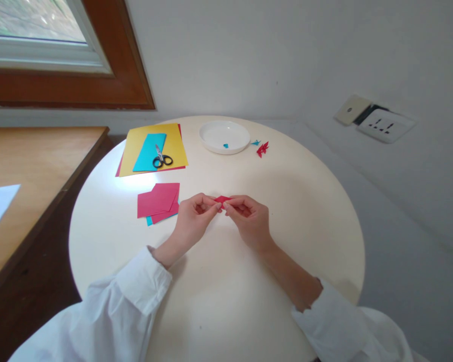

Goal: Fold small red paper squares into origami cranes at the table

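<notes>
Nearest are two loose white sleeves, the person's arms reaching out of them over a round, pale bench. The left hand and the right hand meet a little above the middle of the view, fingertips almost together. Each grip is closed to a pinch, thumb against curled forefinger: the left one on the left end of a small folded red paper, the right one on its right end. The paper is largely covered by the fingers, so its exact folds are hard to make out.

Just beside the left hand, a loose pile of red paper pieces lies flat on the bench, overlapping at angles, with a blue paper corner showing beneath.

Farther off to the left, black-handled scissors rest partly on a folded blue sheet, which lies on a larger yellow sheet; red edges show under that. Near the far rim stands a white dish with a tiny blue piece in it. Right of the dish, close by, are a small blue folded figure and a cluster of red folded figures.

Behind rises a white wall.
</notes>
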`<state>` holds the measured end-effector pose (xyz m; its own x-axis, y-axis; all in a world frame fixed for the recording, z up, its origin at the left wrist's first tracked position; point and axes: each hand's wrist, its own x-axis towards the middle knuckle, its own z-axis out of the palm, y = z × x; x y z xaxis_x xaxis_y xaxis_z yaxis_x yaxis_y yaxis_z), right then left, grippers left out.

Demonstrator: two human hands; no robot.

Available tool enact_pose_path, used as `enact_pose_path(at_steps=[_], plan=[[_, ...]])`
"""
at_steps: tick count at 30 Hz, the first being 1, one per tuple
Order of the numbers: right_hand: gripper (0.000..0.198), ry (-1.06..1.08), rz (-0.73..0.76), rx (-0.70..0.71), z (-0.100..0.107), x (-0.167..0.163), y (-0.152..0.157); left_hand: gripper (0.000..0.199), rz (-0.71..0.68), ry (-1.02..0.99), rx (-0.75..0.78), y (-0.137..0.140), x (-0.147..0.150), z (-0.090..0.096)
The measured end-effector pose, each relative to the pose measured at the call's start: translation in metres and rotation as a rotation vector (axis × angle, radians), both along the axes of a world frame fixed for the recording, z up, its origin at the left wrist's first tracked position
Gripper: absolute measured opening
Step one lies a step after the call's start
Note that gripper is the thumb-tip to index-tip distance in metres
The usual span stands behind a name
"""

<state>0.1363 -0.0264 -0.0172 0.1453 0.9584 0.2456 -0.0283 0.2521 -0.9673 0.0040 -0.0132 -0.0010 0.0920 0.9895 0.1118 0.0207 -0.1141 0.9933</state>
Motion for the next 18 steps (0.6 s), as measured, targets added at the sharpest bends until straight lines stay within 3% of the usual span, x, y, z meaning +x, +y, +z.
enact_pose_path(at_steps=[9, 18], plan=[[0.010, 0.030, -0.026, -0.041, 0.0000, -0.0015, 0.0016, 0.020, -0.003, -0.030, 0.003, -0.0002, 0.0003, 0.0001], [0.017, 0.060, -0.044, -0.102, 0.0020, -0.0007, 0.0031, 0.031, 0.026, -0.056, 0.006, 0.0009, 0.0006, 0.0003]])
